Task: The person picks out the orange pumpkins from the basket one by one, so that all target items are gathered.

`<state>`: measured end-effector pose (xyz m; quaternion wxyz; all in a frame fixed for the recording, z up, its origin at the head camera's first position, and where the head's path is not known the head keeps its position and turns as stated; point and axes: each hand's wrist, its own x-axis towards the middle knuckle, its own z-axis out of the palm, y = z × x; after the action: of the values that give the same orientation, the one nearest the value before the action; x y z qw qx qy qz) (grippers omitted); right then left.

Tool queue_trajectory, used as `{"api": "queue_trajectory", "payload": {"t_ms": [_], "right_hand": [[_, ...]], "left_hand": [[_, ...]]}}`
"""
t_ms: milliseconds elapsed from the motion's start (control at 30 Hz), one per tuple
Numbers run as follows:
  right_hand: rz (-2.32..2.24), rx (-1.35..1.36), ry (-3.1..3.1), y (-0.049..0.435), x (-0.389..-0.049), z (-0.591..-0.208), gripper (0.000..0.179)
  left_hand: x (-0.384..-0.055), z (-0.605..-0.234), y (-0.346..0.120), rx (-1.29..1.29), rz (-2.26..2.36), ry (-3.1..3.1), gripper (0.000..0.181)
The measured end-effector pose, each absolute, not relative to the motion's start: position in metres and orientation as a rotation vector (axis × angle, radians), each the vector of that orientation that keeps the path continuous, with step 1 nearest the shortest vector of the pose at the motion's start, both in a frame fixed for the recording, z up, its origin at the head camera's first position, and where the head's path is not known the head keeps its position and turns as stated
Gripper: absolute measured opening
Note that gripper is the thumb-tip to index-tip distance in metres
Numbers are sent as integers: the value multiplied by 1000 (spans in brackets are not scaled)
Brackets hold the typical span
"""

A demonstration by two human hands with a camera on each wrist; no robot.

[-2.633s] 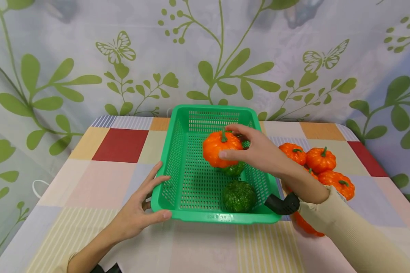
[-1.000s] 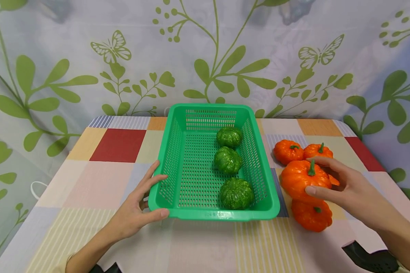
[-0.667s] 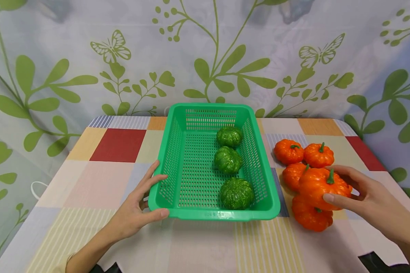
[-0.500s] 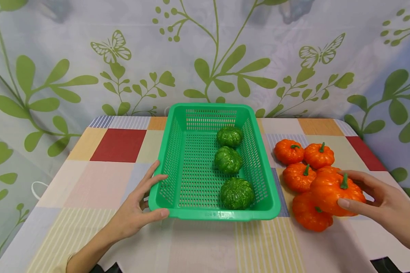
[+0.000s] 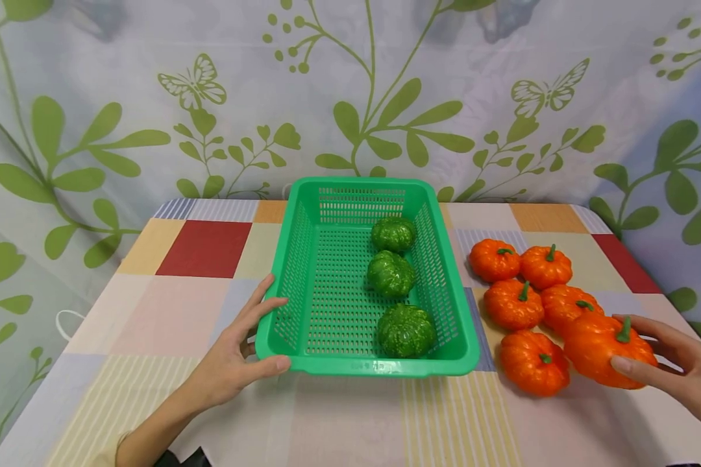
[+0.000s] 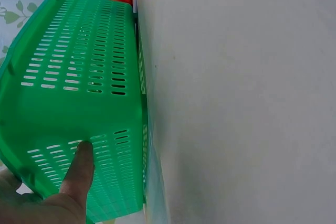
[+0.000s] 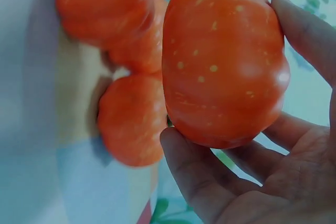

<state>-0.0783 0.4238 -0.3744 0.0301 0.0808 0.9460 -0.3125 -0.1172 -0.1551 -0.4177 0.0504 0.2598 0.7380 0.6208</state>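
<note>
My right hand [image 5: 686, 363] holds a small orange pumpkin [image 5: 604, 350] with a green stem, thumb on the near side and fingers on the far side. The right wrist view shows this pumpkin [image 7: 223, 61] raised off the table. My left hand [image 5: 233, 353] grips the near left corner of a green plastic basket [image 5: 368, 368]; fingertips lap over its rim, and in the left wrist view one finger [image 6: 79, 171] lies against the outer wall. Inside the basket, along its right side, sit three green pumpkins [image 5: 405, 331].
Several orange pumpkins [image 5: 513, 303] lie grouped on the table right of the basket. A checked cloth [image 5: 350, 421] covers the table, and a leaf-patterned curtain [image 5: 239, 97] hangs behind it. A thin white cord [image 5: 64, 324] shows at the left.
My right hand has carried the orange pumpkin from above the basket to the right, past the grouped pumpkins, and lower. The left hand has stayed on the basket corner.
</note>
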Motion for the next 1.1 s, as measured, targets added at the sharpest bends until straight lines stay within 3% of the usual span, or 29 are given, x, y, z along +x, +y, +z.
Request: {"api": "queue_trajectory", "payload": {"t_ms": [300,1100], "right_hand": [[-898,293,2870,451,-75,-397,77],[-821,187,2749,451,-80,-405,84]], "left_hand": [[-117,-418,-155,799,1903,2233,71],[-117,-417,-155,810,1905,2231,71]]}}
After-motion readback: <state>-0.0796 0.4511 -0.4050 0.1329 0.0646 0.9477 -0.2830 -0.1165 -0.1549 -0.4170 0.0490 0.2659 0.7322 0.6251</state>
